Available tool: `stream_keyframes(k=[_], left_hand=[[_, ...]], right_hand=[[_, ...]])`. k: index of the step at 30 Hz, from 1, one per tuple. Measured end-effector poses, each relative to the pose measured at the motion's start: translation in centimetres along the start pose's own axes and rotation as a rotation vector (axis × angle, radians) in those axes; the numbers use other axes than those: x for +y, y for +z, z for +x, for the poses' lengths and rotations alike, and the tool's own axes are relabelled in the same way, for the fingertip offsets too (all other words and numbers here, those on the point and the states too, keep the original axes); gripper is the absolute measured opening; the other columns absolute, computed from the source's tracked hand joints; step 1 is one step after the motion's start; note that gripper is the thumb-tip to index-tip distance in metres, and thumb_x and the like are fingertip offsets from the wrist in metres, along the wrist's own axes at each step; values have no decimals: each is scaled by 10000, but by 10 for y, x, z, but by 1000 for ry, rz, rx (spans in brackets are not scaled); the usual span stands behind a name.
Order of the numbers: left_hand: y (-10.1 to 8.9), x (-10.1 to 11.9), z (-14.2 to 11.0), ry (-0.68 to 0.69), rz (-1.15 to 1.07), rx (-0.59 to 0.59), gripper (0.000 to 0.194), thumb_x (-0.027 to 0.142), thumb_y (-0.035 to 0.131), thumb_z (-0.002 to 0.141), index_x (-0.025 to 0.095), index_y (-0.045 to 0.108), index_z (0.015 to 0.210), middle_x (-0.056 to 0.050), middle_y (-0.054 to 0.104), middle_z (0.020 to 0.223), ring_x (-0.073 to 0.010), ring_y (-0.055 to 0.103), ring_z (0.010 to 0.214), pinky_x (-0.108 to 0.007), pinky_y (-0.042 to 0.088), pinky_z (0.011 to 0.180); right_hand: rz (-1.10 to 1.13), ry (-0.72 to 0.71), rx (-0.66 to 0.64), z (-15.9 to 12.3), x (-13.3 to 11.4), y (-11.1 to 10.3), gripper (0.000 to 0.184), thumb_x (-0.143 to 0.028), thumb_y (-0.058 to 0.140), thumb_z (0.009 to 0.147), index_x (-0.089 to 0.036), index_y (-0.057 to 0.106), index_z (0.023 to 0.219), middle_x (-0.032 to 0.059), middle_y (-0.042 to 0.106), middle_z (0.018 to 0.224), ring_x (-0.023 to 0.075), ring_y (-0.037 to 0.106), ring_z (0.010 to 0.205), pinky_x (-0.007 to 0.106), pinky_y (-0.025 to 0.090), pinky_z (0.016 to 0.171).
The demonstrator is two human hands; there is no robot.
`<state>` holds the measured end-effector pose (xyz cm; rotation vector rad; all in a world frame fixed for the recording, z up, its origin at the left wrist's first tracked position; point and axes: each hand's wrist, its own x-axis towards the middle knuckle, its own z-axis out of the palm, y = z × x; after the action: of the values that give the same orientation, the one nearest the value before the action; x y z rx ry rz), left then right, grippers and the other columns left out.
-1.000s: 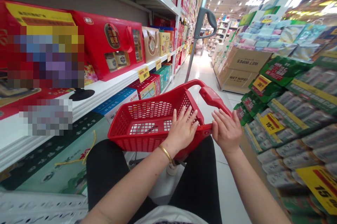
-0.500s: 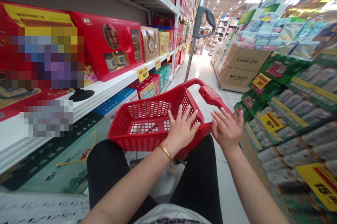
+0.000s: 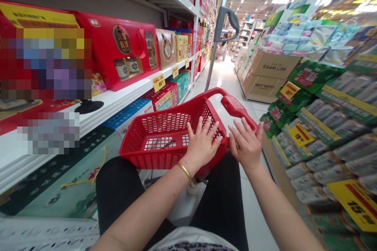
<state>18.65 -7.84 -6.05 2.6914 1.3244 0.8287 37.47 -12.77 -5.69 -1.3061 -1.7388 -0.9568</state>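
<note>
Two hands show in my head view, both spread wide, gripping nothing: left hand (image 3: 203,143) over the red basket (image 3: 165,153), right hand (image 3: 246,143) near its handle (image 3: 235,109). Inside the basket I see no goods; how much is done or left, I cannot judge.

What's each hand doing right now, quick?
Left hand: open, spread over the red basket, holding nothing.
Right hand: open beside the red handle; touching or not cannot be told.

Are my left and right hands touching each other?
Apart: the head view shows a strip of the red basket between the left hand and right hand.
</note>
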Motion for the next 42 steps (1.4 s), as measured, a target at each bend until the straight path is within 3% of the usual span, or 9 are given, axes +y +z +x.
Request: stream_keyframes(k=[7, 11, 15, 19, 26, 30, 33, 36, 42], left_hand=[[1, -1, 0, 22, -2, 21, 553, 534, 281, 1073, 348, 363, 1587, -10, 278, 1696, -295, 121, 1597, -692, 39, 1255], [0, 0, 1, 28, 2, 19, 567, 536, 259, 1076, 331, 343, 1598, -3, 275, 1697, -271, 123, 1598, -647, 55, 1275], [-1, 0, -1, 30, 16, 23, 564, 533, 261, 1077, 331, 347, 1597, -4, 285, 1694, -269, 119, 1599, -640, 65, 1278], [-2, 0, -2, 30, 31, 24, 556, 520, 277, 1078, 321, 370, 1588, -14, 290, 1692, -276, 126, 1597, -646, 56, 1275], [-2, 1, -1, 7, 4, 16, 566, 553, 252, 1072, 351, 356, 1590, 3, 280, 1695, -295, 122, 1596, -700, 57, 1251], [-3, 1, -2, 3, 7, 17, 559, 549, 267, 1071, 360, 359, 1588, 4, 271, 1699, -306, 104, 1598, -714, 58, 1243], [-2, 0, -2, 13, 15, 18, 550, 531, 288, 1071, 356, 367, 1586, -3, 250, 1706, -317, 97, 1598, -721, 55, 1239], [-1, 0, -2, 4, 5, 23, 549, 530, 298, 1068, 358, 372, 1584, -4, 242, 1708, -328, 92, 1597, -732, 60, 1233], [-1, 2, -1, -10, -15, 23, 558, 540, 304, 1062, 348, 383, 1581, -14, 269, 1699, -329, 88, 1598, -739, 51, 1231]], right_hand=[[-29, -124, -30, 0, 13, -5, 360, -184, 660, 912, -232, 666, 1269, 71, 718, 1298, 267, 656, 1259, 578, 280, 1253], [-49, -15, 39, 2, 23, -9, 322, -165, 647, 915, -235, 688, 1226, 64, 733, 1269, 282, 657, 1257, 623, 237, 1253], [-48, 101, 58, 1, -3, -2, 296, -166, 631, 927, -232, 695, 1209, 65, 743, 1248, 288, 641, 1279, 621, 253, 1246], [2, -38, -67, -3, -22, 3, 365, -189, 642, 928, -251, 655, 1287, 51, 730, 1281, 256, 640, 1282, 598, 193, 1274], [-60, 18, 21, -1, 25, -9, 290, -184, 626, 935, -260, 699, 1205, 35, 757, 1220, 283, 655, 1259, 675, 76, 1261], [-31, 77, 36, -1, 4, -3, 307, -159, 632, 929, -244, 689, 1219, 43, 751, 1234, 270, 644, 1276, 627, 175, 1269], [27, -87, -64, -3, -14, 2, 367, -161, 632, 931, -233, 648, 1290, 52, 736, 1268, 251, 644, 1276, 580, 211, 1277], [64, -221, -95, -5, 1, -1, 404, -160, 620, 932, -229, 624, 1329, 53, 739, 1262, 239, 658, 1257, 548, 228, 1281], [41, 8, 79, -9, 42, -5, 366, -146, 549, 943, -215, 666, 1282, 75, 745, 1242, 277, 685, 1214, 598, 268, 1252]])
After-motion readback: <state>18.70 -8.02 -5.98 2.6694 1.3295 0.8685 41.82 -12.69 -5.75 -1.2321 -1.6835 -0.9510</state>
